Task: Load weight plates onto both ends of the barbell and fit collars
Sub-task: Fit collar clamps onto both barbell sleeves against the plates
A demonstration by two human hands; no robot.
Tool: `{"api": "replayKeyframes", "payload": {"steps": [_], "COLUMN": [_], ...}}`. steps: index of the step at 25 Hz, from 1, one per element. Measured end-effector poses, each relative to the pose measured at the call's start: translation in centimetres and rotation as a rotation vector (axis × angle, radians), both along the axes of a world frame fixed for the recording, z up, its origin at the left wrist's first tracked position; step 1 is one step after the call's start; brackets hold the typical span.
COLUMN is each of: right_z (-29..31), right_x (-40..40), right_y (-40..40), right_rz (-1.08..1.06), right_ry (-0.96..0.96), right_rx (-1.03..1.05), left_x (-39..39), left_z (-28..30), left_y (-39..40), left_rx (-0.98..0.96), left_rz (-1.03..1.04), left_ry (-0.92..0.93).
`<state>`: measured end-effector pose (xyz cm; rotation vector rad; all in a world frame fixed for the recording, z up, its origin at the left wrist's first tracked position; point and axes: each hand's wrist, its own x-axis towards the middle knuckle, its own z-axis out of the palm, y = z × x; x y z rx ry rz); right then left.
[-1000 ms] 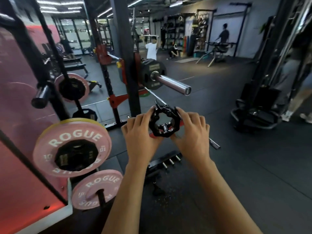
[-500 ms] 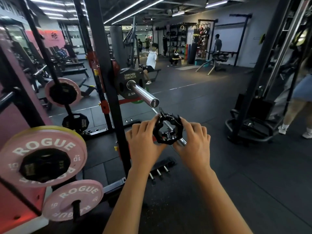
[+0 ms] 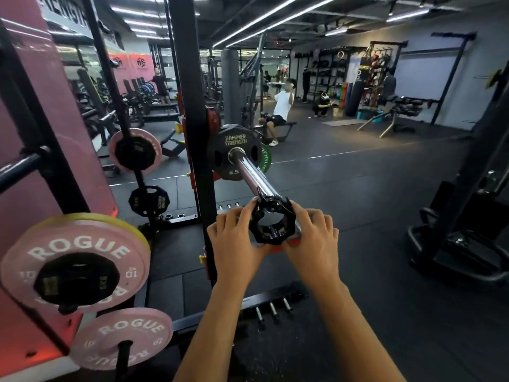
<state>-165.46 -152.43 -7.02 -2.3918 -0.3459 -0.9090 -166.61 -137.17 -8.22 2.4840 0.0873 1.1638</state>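
- Pink plates (image 3: 74, 260) marked ROGUE hang on storage pegs at the far left, beside the black rack post (image 3: 192, 128).
- The left hand (image 3: 234, 238) curls its fingers around the left side of the black collar (image 3: 272, 221).
- The collar sits at the near tip of the chrome barbell sleeve (image 3: 253, 175).
- Far up the sleeve, a black plate (image 3: 223, 153) marked 2.5 sits against a green plate (image 3: 265, 158).
- The right hand (image 3: 311, 238) grips the collar's right side, fingers curled.

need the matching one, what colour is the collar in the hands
Black, seen in the head view: the collar is held at the tip of the chrome barbell sleeve.
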Motion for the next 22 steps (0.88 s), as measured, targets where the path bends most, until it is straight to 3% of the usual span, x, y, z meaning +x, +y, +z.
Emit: {"api": "replayKeyframes", "payload": {"steps": [6,22], "right_z": [0.0,-0.8], "right_x": [4.9,11.2], "right_y": [0.7,-0.4], "right_rz": [0.061,0.308], "right_ry": [0.005,0.019], "right_rx": [-0.002,0.024], "left_x": [4.8,7.6], "left_z": [-0.4,-1.1], "left_y": [0.9,-1.7], "left_rx": [-0.018,-0.078], "left_rz": [0.050,0.168], "left_ry": [0.016,0.003]}}
